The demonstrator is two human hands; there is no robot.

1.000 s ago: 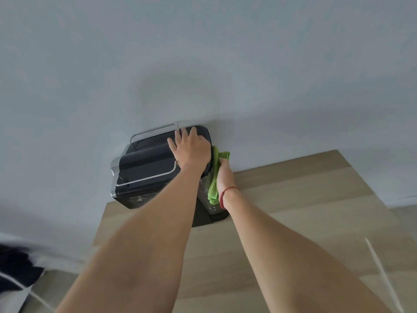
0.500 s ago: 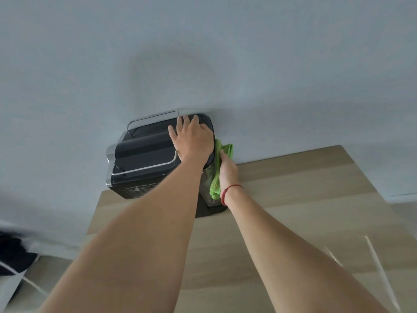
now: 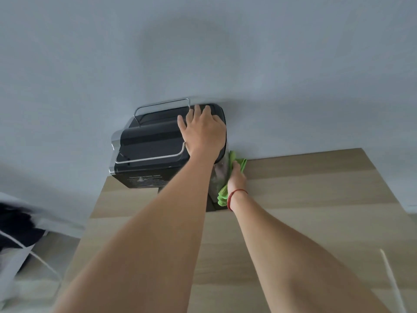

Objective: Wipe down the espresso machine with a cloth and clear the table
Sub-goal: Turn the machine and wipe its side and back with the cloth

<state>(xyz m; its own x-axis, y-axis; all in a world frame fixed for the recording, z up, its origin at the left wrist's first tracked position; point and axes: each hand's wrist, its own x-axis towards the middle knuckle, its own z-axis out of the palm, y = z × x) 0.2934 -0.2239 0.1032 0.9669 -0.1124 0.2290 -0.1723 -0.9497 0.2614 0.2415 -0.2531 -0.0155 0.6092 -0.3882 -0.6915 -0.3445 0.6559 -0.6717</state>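
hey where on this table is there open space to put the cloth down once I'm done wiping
The wooden table is bare to the right of your right hand, out to its right edge, and across the near stretch between your forearms. It is crowded only at the far left corner, where the espresso machine stands against the wall with the green cloth pressed to its side.

Home corner — espresso machine (image 3: 158,145), wooden table (image 3: 316,199).

I find one printed marking only: a pale label with a small triangular symbol on the dark front panel of the espresso machine (image 3: 144,178). Its lines of text are too small and blurred for me to read. I see no other lettering, brand or number.
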